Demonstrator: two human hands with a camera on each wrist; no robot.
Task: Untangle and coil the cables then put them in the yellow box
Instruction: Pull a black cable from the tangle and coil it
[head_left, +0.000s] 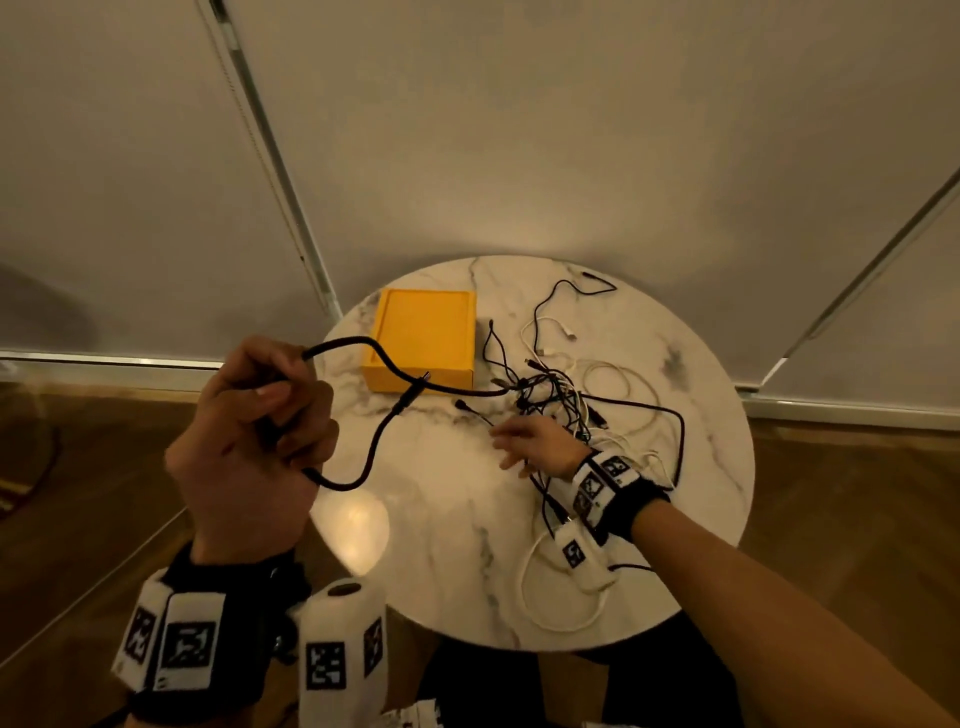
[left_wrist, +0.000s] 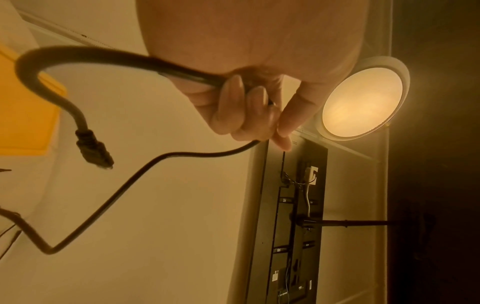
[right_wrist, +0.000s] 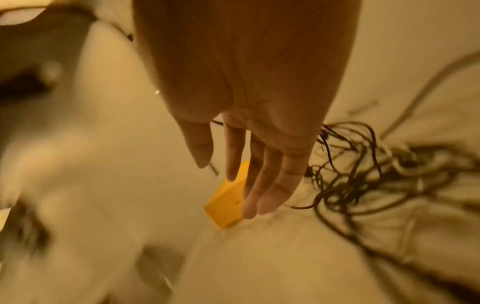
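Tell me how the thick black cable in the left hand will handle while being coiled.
The thick black cable probably resists tight coils: it arches unsupported from the left hand. Its plug hangs free and may swing. Its far end likely snags in the tangle.

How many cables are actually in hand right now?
1. The thick black cable is in the left hand's grip, raised off the table. The right hand is open beside the tangle, holding none.

Left hand (head_left: 249, 441) raised, fingers (left_wrist: 231, 102) curled tight in a fist-like grip. Right hand (head_left: 535, 447) low, palm down, fingers (right_wrist: 270, 185) straight and relaxed.
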